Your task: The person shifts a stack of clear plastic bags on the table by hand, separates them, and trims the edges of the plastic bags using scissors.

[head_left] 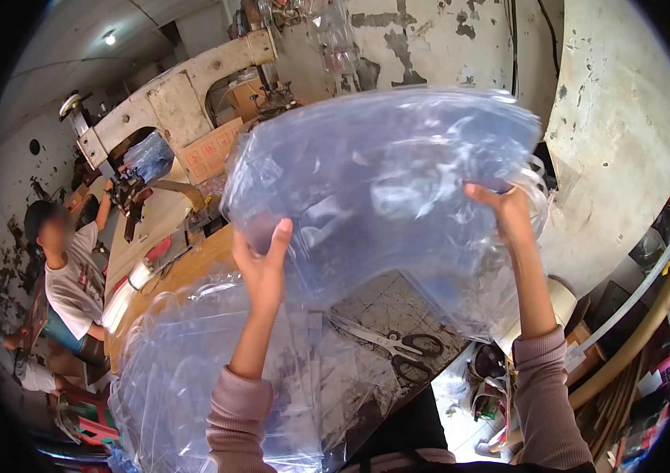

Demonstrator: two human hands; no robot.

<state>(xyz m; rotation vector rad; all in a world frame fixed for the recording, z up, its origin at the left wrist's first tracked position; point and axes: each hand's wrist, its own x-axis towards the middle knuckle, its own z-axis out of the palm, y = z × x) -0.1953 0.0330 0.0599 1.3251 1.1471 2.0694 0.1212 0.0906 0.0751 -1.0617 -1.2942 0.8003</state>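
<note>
Sheets of clear plastic, layered in a curved bundle, held up above the worktop; from where I stand, both of the person's hands are occupied. Left hand: at the bundle's lower left corner, thumb on the near face, other fingers partly behind it; judged to be holding, firmness cannot be told. Right hand: fingers pinching the right end, thumb in front. Pile of similar plastic lies loosely overlapped at left. Scissors rest below the bundle, untouched. Status: bundle gathered and aloft, not yet set down. Remainder: pile not in hand; whether finished or waiting, cannot tell. Layer count unreadable through glare. Beyond, at left: co-worker near a pale long-armed machine.
</note>
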